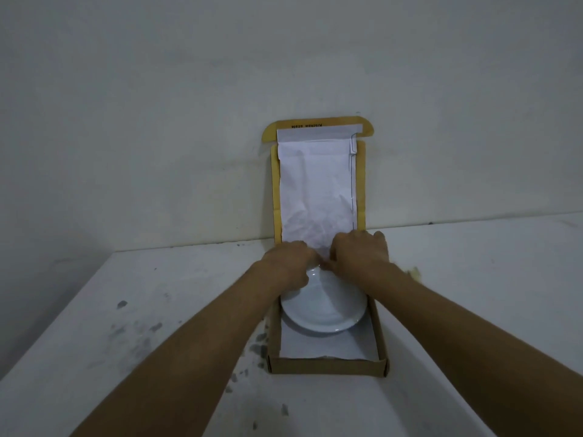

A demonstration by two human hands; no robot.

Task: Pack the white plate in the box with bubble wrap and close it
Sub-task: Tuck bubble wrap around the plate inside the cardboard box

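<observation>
A white plate [325, 310] lies flat inside an open cardboard box [328, 365] on a white table. The box's lid [361, 184] stands upright against the wall, its inner face lined with white paper. My left hand [290, 258] and my right hand [359, 250] are side by side over the plate's far edge, fingers curled and pinching a thin clear sheet that looks like bubble wrap [318, 244]; the sheet is hard to make out. White paper also lines the box's floor in front of the plate.
The white table [157, 310] carries dark scuff marks left of the box. A plain wall [157, 121] rises right behind the box. A small yellowish scrap [415, 272] lies on the table to the right of my right forearm.
</observation>
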